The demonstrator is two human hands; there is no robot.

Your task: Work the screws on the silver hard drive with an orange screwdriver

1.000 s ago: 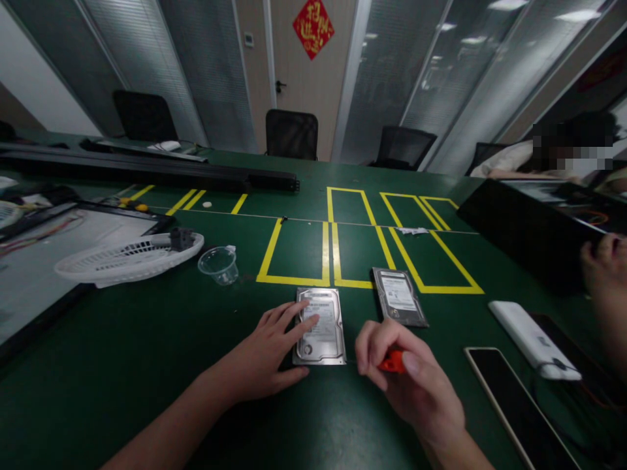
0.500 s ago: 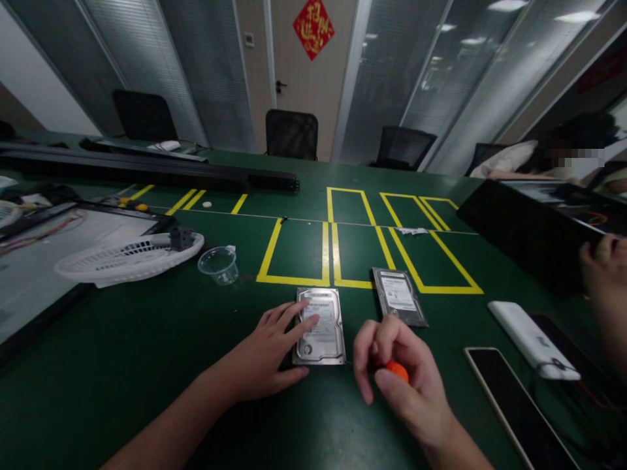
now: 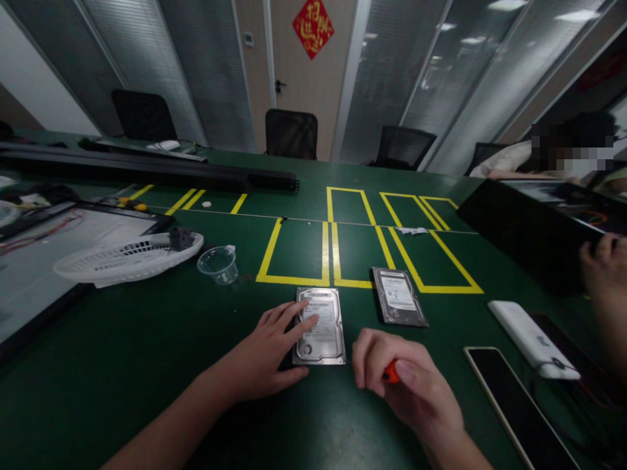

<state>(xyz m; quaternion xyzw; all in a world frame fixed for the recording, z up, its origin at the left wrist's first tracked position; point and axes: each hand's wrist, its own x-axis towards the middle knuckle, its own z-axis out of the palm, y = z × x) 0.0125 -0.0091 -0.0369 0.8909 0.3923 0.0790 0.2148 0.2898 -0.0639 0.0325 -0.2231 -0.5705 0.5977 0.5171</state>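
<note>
A silver hard drive [image 3: 326, 329] lies label up on the green table in front of me. My left hand [image 3: 274, 349] rests on its left side, fingers spread, two fingertips on the label and the thumb near the lower edge. Just right of the drive, my right hand [image 3: 404, 385] is closed around a screwdriver [image 3: 391, 372] with an orange-red handle. Its thin shaft shows only faintly at the drive's lower right corner; the fingers hide most of it. A second hard drive [image 3: 399, 297] lies farther back to the right, touched by neither hand.
Yellow tape outlines [image 3: 294, 281] mark the table. To the left are a clear plastic cup [image 3: 219, 266], a white basket-like piece [image 3: 130, 258] and a panel. A phone [image 3: 514, 405], a white power bank [image 3: 533, 339] and a black case [image 3: 529, 228] with another person's hand [image 3: 607, 274] are right.
My right hand has rotated, its fingers curling tighter around the screwdriver handle, with less of the orange showing. The left hand and both drives have stayed put.
</note>
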